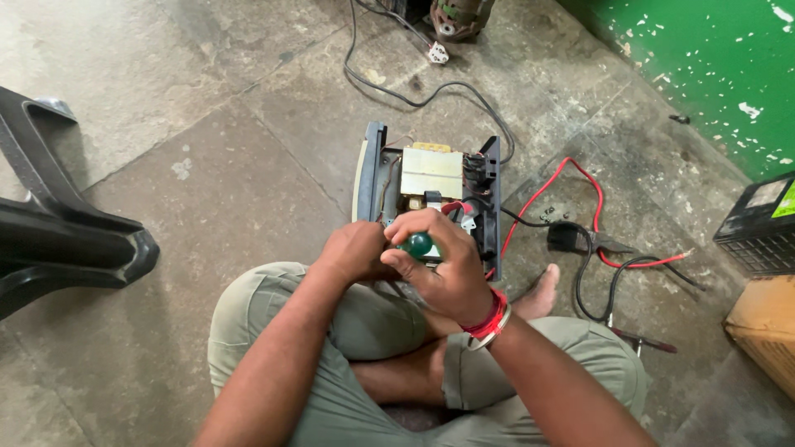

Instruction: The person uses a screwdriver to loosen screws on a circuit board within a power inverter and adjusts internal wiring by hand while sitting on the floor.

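Screwdriver [416, 243] gripped in right hand [443, 265] fingers; left hand [358, 251] curled over the open casing [370, 170] holding a transformer [431, 172].

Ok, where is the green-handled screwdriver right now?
In the head view, the green-handled screwdriver sits mid-frame in the right hand, beside the left hand, over the opened device.

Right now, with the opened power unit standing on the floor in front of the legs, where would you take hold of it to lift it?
Probably by its two upright end panels, the pale one on the left and the dark one on the right, one hand from each side. They stand taller than the transformer and wiring between them, so a grip there stays off the exposed parts. The red cable trails off to the right.
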